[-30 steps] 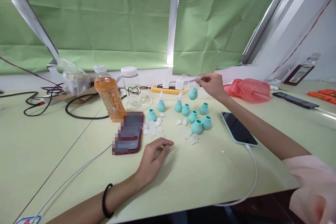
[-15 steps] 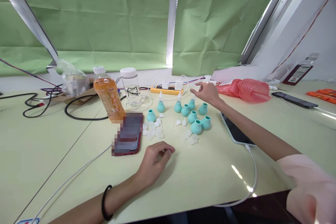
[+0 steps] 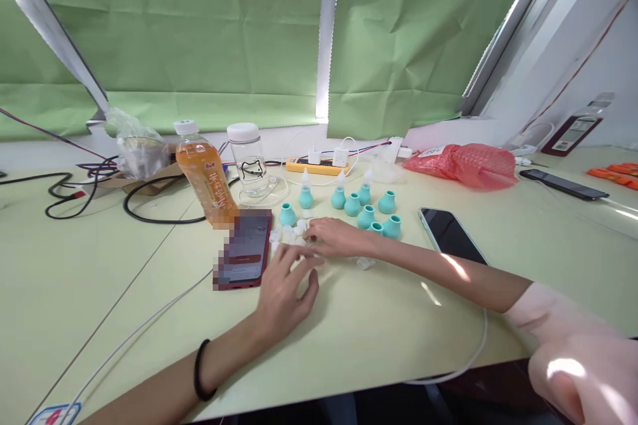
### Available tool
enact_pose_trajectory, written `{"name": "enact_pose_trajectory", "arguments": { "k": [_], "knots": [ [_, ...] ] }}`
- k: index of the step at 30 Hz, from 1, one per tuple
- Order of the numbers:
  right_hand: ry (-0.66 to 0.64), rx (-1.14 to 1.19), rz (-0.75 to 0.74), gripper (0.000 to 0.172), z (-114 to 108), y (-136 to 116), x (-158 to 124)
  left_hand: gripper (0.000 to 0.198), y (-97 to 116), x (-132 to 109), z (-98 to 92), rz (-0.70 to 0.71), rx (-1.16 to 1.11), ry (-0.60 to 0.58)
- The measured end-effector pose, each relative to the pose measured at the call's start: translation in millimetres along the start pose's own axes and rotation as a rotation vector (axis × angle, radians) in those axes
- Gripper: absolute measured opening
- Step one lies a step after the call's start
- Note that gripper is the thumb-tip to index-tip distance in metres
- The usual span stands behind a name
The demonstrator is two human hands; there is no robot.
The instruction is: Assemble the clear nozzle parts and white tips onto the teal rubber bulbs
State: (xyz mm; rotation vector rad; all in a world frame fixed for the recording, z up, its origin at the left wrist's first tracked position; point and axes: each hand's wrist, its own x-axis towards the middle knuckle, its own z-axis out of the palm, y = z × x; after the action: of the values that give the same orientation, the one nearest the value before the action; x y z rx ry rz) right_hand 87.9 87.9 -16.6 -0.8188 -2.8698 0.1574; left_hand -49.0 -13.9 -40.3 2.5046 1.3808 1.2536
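Your right hand (image 3: 333,237), right of the maroon phone (image 3: 244,252), covers some of the clear pieces (image 3: 288,234), and honestly I can't tell if you're pinching one. Your left hand (image 3: 285,292) blocks more of that pile. Further right of the maroon phone, your forearm (image 3: 448,279) hides the bottom of one teal bulb (image 3: 375,228) and the pale-cased phone's (image 3: 451,232) lower end. The maroon phone's left side is pixelated, screen text unreadable. Way right of it, the picture edge chops your sleeve (image 3: 573,339).
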Motion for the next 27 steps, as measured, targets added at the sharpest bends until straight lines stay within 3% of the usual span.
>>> {"name": "enact_pose_trajectory", "arguments": {
  "k": [2,4,9,13,19,22,27],
  "knots": [
    [-0.001,0.022,0.008,0.015,3.1,1.1,1.2,0.034,-5.3,3.1,1.0,-0.013,0.255,-0.010],
    [0.001,0.039,0.021,0.013,3.3,2.2,-0.8,0.043,-8.1,5.2,2.4,-0.046,0.429,-0.098],
    [0.039,0.066,0.048,0.007,-3.7,4.2,-14.3,0.030,-9.0,4.3,5.4,-0.037,0.509,-0.287],
    [0.106,0.115,0.041,0.007,-14.7,1.0,-30.0,0.031,-15.6,3.8,7.2,-0.006,0.361,-0.282],
    [0.235,0.461,0.010,0.007,-11.8,-18.2,-60.4,0.027,-20.6,1.2,10.5,0.043,-0.036,-0.145],
    [0.258,0.544,0.020,0.007,1.7,-26.0,-71.1,0.026,-15.2,0.8,8.6,0.041,-0.168,-0.180],
    [0.340,0.601,0.074,0.006,16.3,-26.8,-73.5,0.032,-7.4,1.1,4.9,-0.098,-0.321,-0.324]
  ]
}}
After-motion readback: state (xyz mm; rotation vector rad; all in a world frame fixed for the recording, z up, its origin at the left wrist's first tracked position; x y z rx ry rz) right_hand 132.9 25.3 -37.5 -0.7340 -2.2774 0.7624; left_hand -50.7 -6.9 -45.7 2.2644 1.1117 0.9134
